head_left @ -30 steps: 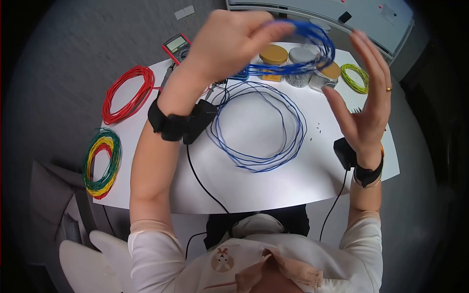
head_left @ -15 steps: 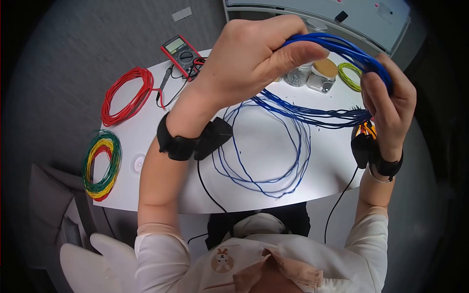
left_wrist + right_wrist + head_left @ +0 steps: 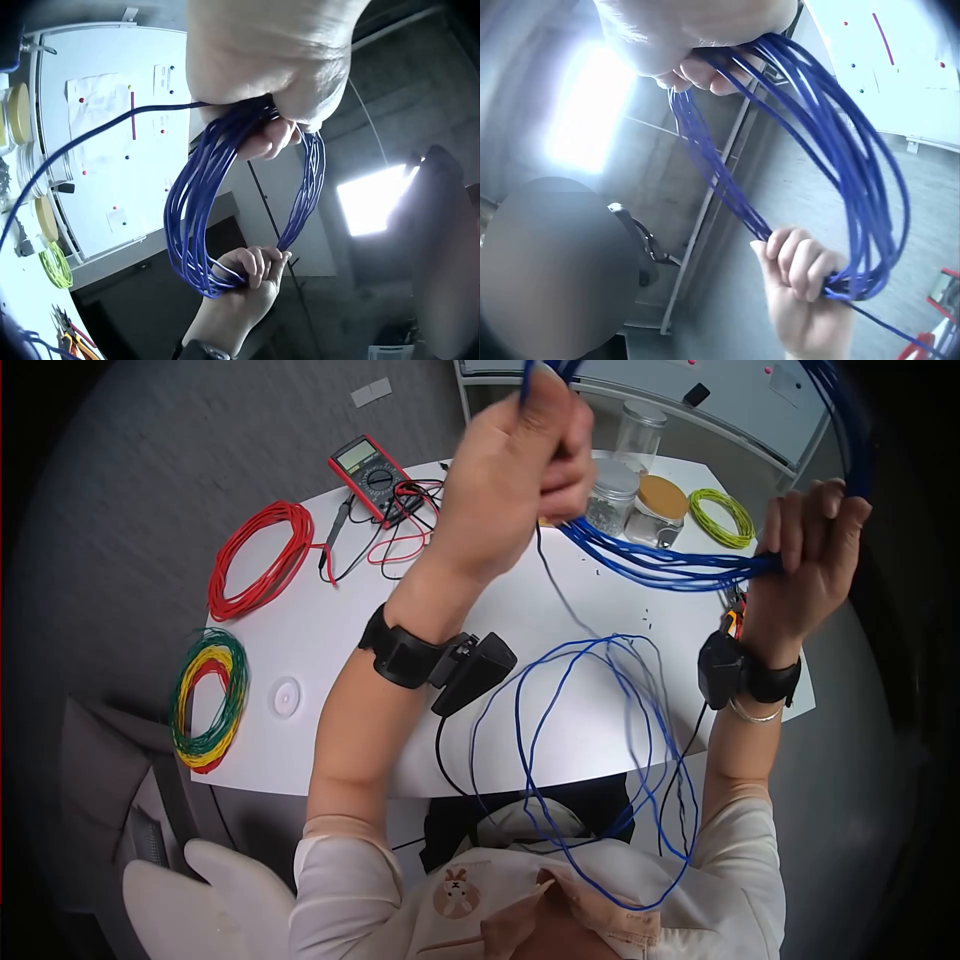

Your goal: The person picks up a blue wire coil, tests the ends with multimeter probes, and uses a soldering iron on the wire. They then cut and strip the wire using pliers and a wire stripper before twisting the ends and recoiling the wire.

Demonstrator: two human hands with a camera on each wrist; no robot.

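Observation:
Both hands hold a thick coil of blue wire (image 3: 660, 567) up above the table, one on each side. My left hand (image 3: 520, 485) grips its left side, the thumb pressed along the strands. My right hand (image 3: 808, 555) has its fingers curled round the opposite side. In the left wrist view the bundled coil (image 3: 199, 202) spans between the two hands as a long ring; its upper part leaves the head view. Several thin loose loops of blue wire (image 3: 530, 765) hang below, over the table's front edge and across the person's shirt.
A red wire coil (image 3: 218, 575) and a green, yellow and red coil (image 3: 180, 715) lie left, near a white ring-shaped piece (image 3: 285, 698). Behind are a multimeter (image 3: 378, 478) with leads, lidded jars (image 3: 657, 512) and a yellow-green coil (image 3: 742, 530). Orange-handled pliers (image 3: 733, 622) lie right.
My right hand, open beside the coil a second ago, now grips it. Both hands have raised the coil, and the loose loops have slid from the tabletop toward the person.

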